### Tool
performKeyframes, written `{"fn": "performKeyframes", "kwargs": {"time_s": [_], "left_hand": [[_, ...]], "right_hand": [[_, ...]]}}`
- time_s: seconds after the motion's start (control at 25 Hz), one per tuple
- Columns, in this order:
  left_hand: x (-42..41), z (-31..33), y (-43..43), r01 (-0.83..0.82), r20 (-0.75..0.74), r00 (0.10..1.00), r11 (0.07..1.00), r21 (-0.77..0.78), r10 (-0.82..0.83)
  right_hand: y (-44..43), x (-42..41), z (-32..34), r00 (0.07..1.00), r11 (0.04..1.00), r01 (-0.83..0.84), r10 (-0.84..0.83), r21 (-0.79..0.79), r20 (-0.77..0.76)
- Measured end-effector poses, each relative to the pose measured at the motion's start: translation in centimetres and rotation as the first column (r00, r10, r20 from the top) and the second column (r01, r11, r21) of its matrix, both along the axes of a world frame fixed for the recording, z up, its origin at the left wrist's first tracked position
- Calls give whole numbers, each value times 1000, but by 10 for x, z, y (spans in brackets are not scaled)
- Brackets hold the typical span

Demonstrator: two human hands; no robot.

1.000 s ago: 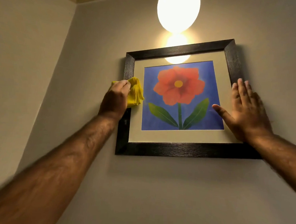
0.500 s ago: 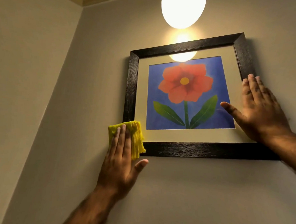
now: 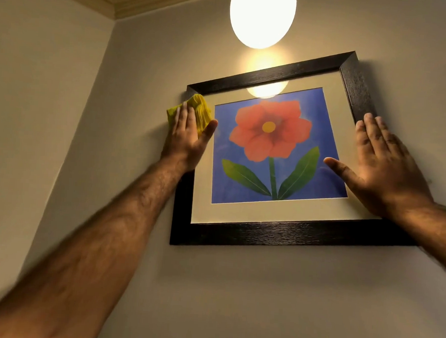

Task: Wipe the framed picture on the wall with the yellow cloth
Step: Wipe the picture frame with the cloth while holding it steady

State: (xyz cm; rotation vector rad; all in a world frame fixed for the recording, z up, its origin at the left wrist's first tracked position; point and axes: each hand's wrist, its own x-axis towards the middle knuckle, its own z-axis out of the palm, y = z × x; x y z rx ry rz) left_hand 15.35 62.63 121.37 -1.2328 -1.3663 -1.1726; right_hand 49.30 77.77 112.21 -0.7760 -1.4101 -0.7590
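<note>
The yellow cloth (image 3: 202, 112) sits under the left hand's (image 3: 186, 138) straight, close-set fingers (image 3: 184, 117), at the top left corner of the framed picture (image 3: 278, 236) on the wall (image 3: 260, 301). The right hand (image 3: 384, 176) lies flat on its right edge, fingers together, thumb out. 1 cloth, 1 picture, 2 hands.

Only thing carrying anything was the plain beige wall (image 3: 234, 300), which met a side wall (image 3: 37, 105) at a corner on the left, with cream moulding (image 3: 114, 3) along the top. Hanging flat on it was the framed picture (image 3: 278, 235), in a dark wood frame. The yellow cloth (image 3: 202, 107) sat over the frame's upper left corner and spilled onto the wall too.
</note>
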Motion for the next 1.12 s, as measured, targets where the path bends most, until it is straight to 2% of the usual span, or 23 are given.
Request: {"fn": "performKeyframes", "kwargs": {"time_s": [0.08,0.2,0.44,0.6,0.68,0.76,0.84,1.0,1.12], "left_hand": [[-3,13,-1,-3,-15,1000,1000,-14,3],[-10,-5,-4,-9,-61,998,999,-32,7],[-25,-124,-5,-27,-158,987,996,-83,14],[-27,-222,-12,-22,-149,989,990,-141,1],[-28,-249,-16,-25,-134,991,982,-185,0],[-28,-241,-19,-42,-121,993,977,-208,17],[-25,-208,-19,-64,-113,993,979,-195,43],[-15,-97,-14,-85,-83,994,987,-140,73],[-8,-11,-14,-112,-45,993,981,-161,106]], "right_hand": [[0,0,0,1000,1000,9,-9,0,-3],[1,0,-1,1000,1000,19,-19,-1,-7],[-2,-1,-1,1000,1000,5,-5,-8,-8],[-3,-1,-2,1000,1000,-1,1,-18,-12],[-2,0,-2,1000,1000,1,-1,-10,-14],[-1,1,-1,1000,1000,-1,1,-9,-5],[0,0,-2,1000,1000,1,-1,-6,-7],[-2,-1,-3,1000,1000,13,-13,-7,-7],[-3,-1,-2,1000,1000,28,-28,4,-15]]}}
